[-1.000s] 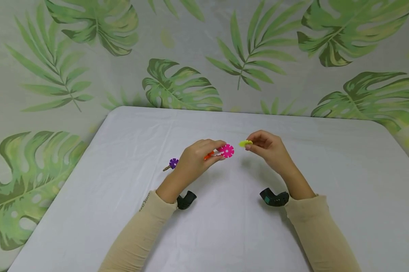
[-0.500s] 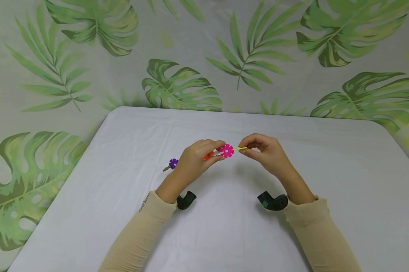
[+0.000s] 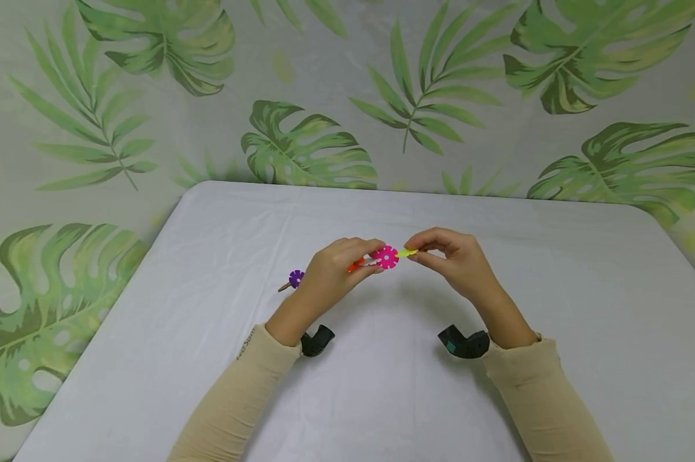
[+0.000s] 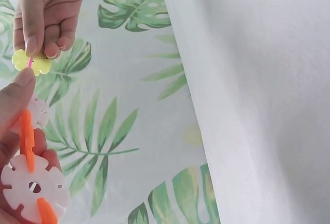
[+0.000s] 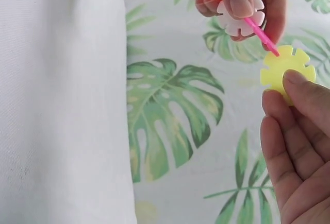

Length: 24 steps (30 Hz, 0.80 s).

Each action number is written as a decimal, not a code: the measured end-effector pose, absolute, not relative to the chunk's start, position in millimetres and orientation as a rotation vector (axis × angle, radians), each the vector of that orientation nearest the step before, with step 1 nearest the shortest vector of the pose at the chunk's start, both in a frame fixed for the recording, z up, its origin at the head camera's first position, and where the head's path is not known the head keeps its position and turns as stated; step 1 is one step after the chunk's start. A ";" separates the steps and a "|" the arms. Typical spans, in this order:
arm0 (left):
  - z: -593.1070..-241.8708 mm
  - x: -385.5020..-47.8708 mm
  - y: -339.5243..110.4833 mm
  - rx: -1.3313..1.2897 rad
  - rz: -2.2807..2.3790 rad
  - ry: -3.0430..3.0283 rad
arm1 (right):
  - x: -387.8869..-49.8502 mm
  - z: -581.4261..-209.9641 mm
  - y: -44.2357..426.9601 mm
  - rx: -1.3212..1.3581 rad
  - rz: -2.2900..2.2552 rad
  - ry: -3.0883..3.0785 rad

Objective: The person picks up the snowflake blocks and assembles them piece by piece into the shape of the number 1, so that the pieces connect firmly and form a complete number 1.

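My left hand (image 3: 335,269) holds a chain of notched plastic snowflake discs above the table. A pink disc (image 3: 387,257) leads the chain on the right. Behind it, white discs (image 4: 54,188) and orange discs (image 4: 26,136) interlock in the left wrist view. Past the wrist side of this hand show a purple disc (image 3: 296,278) and a brown piece (image 3: 284,287), seen edge-on; the hand hides the middle of the chain. My right hand (image 3: 454,253) pinches a yellow disc (image 5: 278,72) between thumb and fingers. The yellow disc's notched edge meets the pink disc's edge, the two crosswise.
A white-covered table (image 3: 382,398) lies beneath both hands. Dark curved devices (image 3: 464,342) sit by both wrists. A leaf-print cloth (image 3: 307,144) hangs behind the table's far edge.
My right hand has moved left and slightly down, bringing the yellow disc from a gap into contact with the pink disc. The yellow disc has also turned. My left hand has barely moved.
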State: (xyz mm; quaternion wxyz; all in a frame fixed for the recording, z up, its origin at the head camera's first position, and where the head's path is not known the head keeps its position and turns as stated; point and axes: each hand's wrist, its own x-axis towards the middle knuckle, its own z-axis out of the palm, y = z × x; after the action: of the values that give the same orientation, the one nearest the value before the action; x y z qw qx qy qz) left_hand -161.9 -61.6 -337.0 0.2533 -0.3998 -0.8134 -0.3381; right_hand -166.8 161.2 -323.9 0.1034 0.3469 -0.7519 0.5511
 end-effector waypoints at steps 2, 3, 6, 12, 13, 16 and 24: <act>-336.9 -161.6 -61.4 -1.088 -0.918 -2.210 | -165.7 -322.5 161.3 1.032 1.624 -2.204; -336.6 -161.3 -61.3 -1.090 -0.918 -2.208 | -164.2 -320.1 160.5 1.035 1.622 -2.200; -336.1 -161.0 -61.1 -1.098 -0.918 -2.191 | -161.1 -315.6 159.4 1.038 1.596 -2.193; -336.4 -161.2 -60.2 -1.111 -0.906 -2.146 | -164.2 -321.9 162.9 1.025 1.567 -2.193; -336.5 -161.1 -60.0 -1.112 -0.903 -2.144 | -164.5 -322.8 163.3 1.026 1.566 -2.193; -337.1 -161.0 -59.9 -1.112 -0.891 -2.140 | -165.0 -324.0 163.4 1.030 1.556 -2.191; -337.4 -160.9 -59.8 -1.107 -0.865 -2.143 | -164.3 -323.3 163.2 1.040 1.525 -2.208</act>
State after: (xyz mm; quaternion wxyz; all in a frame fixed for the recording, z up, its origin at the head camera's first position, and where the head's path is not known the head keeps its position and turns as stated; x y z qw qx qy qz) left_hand -160.9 -59.8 -337.4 0.2854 -0.4140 -0.8015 -0.3236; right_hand -164.3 163.2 -323.3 0.1315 0.3583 -0.7605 0.5253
